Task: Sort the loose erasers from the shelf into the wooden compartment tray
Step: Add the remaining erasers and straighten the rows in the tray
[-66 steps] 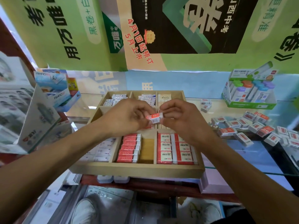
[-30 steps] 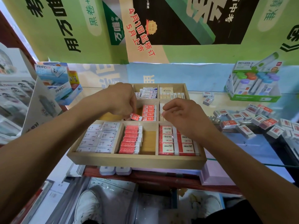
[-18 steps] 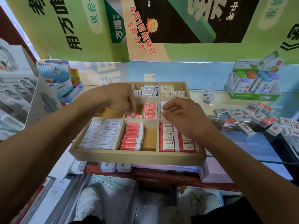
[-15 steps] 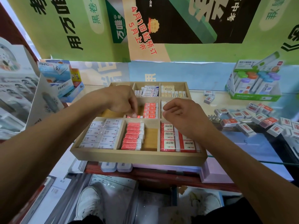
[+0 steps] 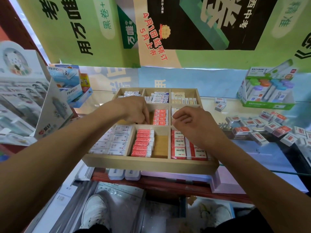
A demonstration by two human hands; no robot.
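The left hand [image 5: 134, 110] reaches into the middle compartment of the wooden tray [image 5: 148, 163], fingers curled down beside the red "2B" erasers [image 5: 160, 117]; whether its grip pinches one cannot be told. The right hand [image 5: 191, 125] hovers over the tray's right side, fingers loosely curled, holding nothing. Front right, larger erasers [image 5: 179, 147] read "2B". Loose erasers [image 5: 259, 127] lie scattered on the glass shelf [image 5: 269, 153]. A blue box [image 5: 71, 86] reads "AIHAO".

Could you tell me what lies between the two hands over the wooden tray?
In the head view, a stack of red 2B erasers in the tray's middle compartment lies between the left hand and right hand.
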